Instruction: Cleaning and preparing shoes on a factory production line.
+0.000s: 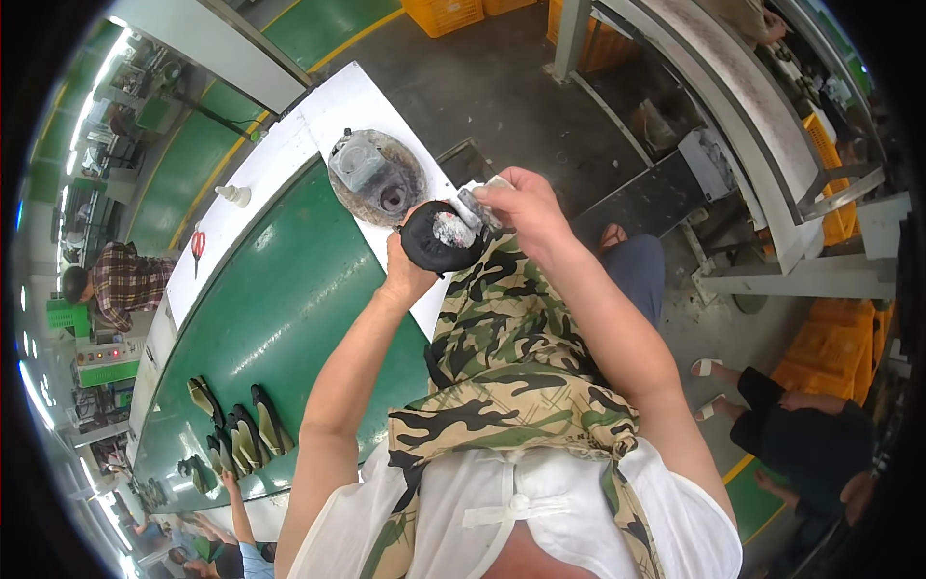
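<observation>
My left hand (403,273) grips a black shoe sole (436,238) from below, its whitish glue-smeared patch facing up. My right hand (521,207) pinches a small brush (476,208) whose tip rests on the sole's pale patch. Both hands are held above my camouflage apron (502,357), just beside the white edge of the green conveyor belt (280,309). A round grimy glue dish (377,177) with a grey container in it sits on the white bench edge just beyond the sole.
Several dark soles (236,429) lie further down the belt, where another person's arm (236,507) reaches in. Red-handled scissors (198,243) and a small white bottle (234,195) rest on the far white edge. A person in plaid (116,285) sits beyond. Orange crates (834,357) stand right.
</observation>
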A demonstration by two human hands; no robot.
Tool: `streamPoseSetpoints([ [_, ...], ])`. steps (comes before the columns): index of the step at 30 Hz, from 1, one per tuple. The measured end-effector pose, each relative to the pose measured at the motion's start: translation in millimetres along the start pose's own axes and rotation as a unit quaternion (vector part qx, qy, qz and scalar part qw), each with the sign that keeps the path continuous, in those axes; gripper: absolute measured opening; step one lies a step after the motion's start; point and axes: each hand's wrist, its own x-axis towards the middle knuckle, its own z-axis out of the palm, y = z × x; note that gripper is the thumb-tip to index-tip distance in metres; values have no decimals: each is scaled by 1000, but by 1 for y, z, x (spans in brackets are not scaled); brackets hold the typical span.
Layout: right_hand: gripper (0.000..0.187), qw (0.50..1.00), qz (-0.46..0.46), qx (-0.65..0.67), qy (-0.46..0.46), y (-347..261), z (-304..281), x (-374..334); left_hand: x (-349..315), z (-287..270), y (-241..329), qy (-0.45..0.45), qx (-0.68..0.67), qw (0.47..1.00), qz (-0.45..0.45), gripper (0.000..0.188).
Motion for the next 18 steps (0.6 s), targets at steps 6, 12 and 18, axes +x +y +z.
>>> streamPoseSetpoints([
  [6,19,998,-51,20,-25,-22,19,-6,7,4,24,-34,51,998,-24,48],
  [12,16,986,-134,32,-94,-26,30,7,3,-10,9,-169,-79,966,-179,60],
  [18,17,968,-209,78,-115,-17,27,30,3,-25,11,-252,-192,917,-242,82],
])
